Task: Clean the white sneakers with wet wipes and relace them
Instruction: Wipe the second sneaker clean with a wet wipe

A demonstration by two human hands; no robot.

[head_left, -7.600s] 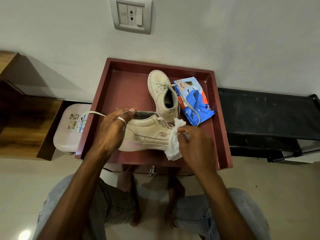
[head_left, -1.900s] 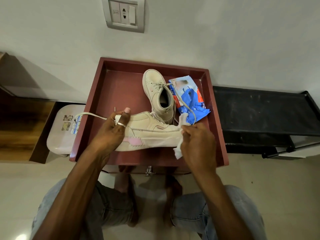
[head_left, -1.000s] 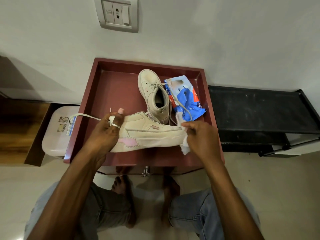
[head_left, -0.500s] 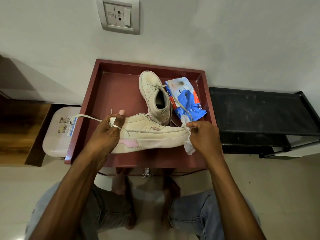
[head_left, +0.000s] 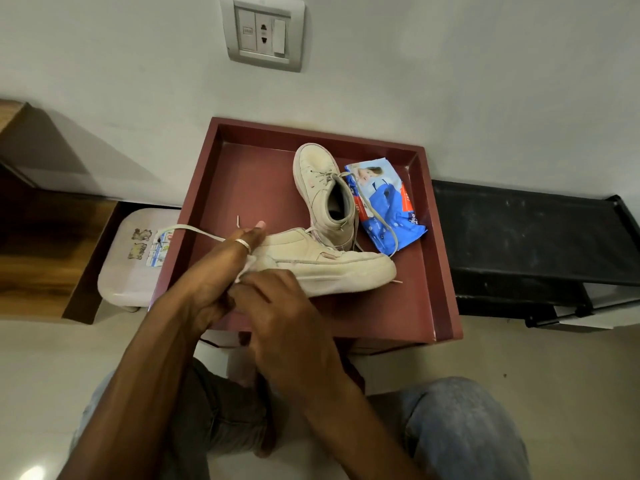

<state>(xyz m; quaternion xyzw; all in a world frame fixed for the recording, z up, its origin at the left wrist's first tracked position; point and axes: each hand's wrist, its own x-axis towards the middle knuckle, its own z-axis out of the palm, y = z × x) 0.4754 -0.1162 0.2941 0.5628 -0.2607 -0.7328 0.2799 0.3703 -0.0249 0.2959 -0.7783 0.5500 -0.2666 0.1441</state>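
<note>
A white sneaker [head_left: 332,268] lies on its side across the front of the maroon tray table [head_left: 436,306], toe to the right. My left hand [head_left: 221,268] grips its heel end, a ring on one finger. My right hand [head_left: 277,306] presses a white wet wipe [head_left: 247,266] against the heel side; most of the wipe is hidden under my fingers. A loose lace [head_left: 194,230] trails left from the heel. The second sneaker [head_left: 322,188] stands behind, opening up. The blue wet wipes pack [head_left: 384,206] lies to its right.
A small white plastic stool [head_left: 131,261] stands left of the tray table. A black shelf [head_left: 533,237] runs along the right. A wooden unit [head_left: 38,244] sits at far left. A wall socket [head_left: 263,32] is above. My knees in jeans are below.
My right hand has slid the wipe from the sneaker's toe leftward to the heel, beside my left hand. The toe is now uncovered.
</note>
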